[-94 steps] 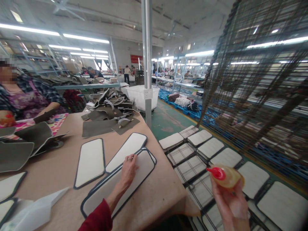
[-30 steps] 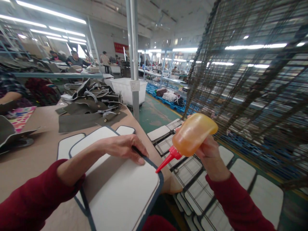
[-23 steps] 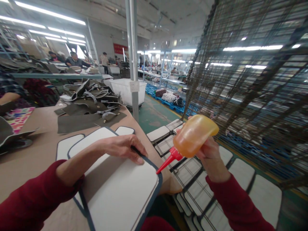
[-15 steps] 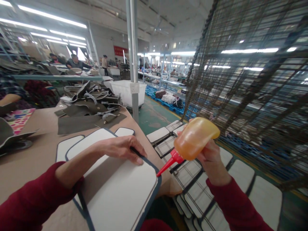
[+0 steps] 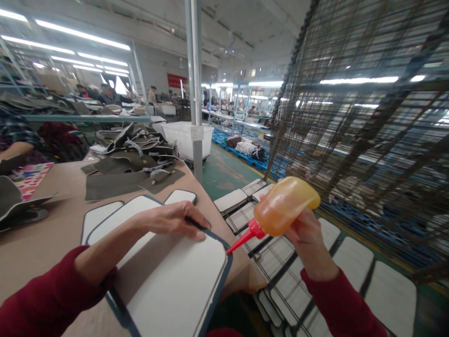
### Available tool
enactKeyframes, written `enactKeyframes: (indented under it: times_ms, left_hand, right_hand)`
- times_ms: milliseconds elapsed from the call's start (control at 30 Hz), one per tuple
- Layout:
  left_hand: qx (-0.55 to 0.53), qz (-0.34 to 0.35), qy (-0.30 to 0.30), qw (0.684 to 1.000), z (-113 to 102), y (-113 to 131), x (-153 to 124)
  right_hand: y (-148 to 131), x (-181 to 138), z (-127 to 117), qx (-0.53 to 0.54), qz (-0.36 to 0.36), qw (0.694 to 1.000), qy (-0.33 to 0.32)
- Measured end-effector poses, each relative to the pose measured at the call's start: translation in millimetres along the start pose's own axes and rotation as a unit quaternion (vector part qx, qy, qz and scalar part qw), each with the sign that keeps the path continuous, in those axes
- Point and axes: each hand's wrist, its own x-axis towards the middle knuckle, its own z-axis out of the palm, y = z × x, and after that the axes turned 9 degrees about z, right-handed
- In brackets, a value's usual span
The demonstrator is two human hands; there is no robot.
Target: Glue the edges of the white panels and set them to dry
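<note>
My left hand point(image 5: 182, 220) grips the upper edge of a white panel with a dark blue border point(image 5: 171, 285), thumb on its face and fingers over the rim. The panel is tilted above the table. In my right hand point(image 5: 305, 229) is a squeeze bottle point(image 5: 286, 206) of amber liquid, tipped down. Its red nozzle point(image 5: 242, 242) meets the panel's border at the upper right corner. More white panels with dark edges point(image 5: 101, 217) lie on the table behind and under the held one.
Dark grey-green cut pieces point(image 5: 133, 164) are piled on the brown-covered table point(image 5: 63, 201). A wire rack point(image 5: 277, 262) with several white panels stands to the right, its mesh point(image 5: 351, 117) raised. A pole point(image 5: 196, 93) and white bin point(image 5: 178, 138) are ahead. A co-worker's arm point(image 5: 17, 147) shows at left.
The nozzle tip has shifted slightly up and left with the panel's corner. My left hand keeps its grip, and the whole view has moved a little.
</note>
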Motion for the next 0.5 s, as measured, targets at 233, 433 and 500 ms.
enactKeyframes:
  times_ms: [233,433,500]
  left_hand:
    - [0.008,-0.013,0.042,0.999,-3,-8,-6]
    - [-0.002,-0.065,0.097,0.993,1,-26,-10]
    - [-0.006,-0.081,0.108,0.991,2,-29,-11]
  right_hand:
    - [9,-3,-9,0.009,-0.058,0.998,0.039]
    - [21,-3,-15,0.008,-0.067,0.996,0.053]
    - [24,-3,-14,0.019,-0.065,0.996,0.061]
